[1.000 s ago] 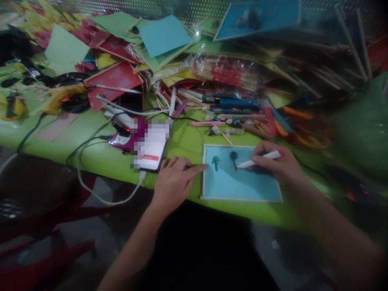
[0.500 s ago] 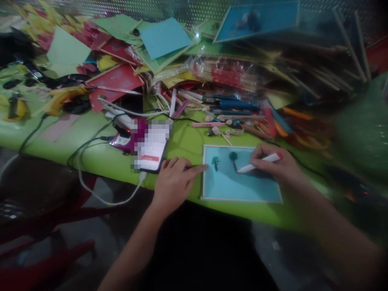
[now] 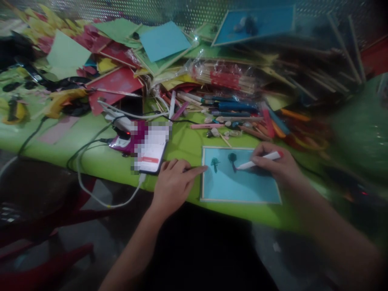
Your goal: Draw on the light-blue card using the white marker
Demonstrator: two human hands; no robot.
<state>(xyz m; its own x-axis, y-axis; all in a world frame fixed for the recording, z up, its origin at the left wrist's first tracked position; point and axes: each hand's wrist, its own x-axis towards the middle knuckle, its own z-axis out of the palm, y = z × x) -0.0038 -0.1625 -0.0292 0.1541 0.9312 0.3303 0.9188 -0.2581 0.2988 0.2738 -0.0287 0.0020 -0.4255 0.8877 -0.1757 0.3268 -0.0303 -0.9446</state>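
A blue card (image 3: 242,186) edged with thin pale sticks lies flat near the table's front edge. Two drawn trees stand on it: a small green one (image 3: 215,163) at the left and a darker one (image 3: 232,158) beside it. My right hand (image 3: 273,159) grips a white marker with a red end (image 3: 257,162); its tip is at the foot of the darker tree's trunk. With the index finger stretched out, my left hand (image 3: 174,182) touches the card's left edge. Its other fingers are loosely bent beside a phone (image 3: 151,157), and nothing shows in them.
Behind the card lie several pens and pencils (image 3: 233,106), small stones (image 3: 214,132) and a pink marker (image 3: 207,126). Bagged sticks (image 3: 226,79) and coloured papers (image 3: 165,40) pile up farther back. At the left are a yellow glue gun (image 3: 65,101) and a white cable (image 3: 121,205).
The marker tip has shifted very slightly on the card along with my right hand. My left hand stays at the card's edge. The whole view has moved a little.
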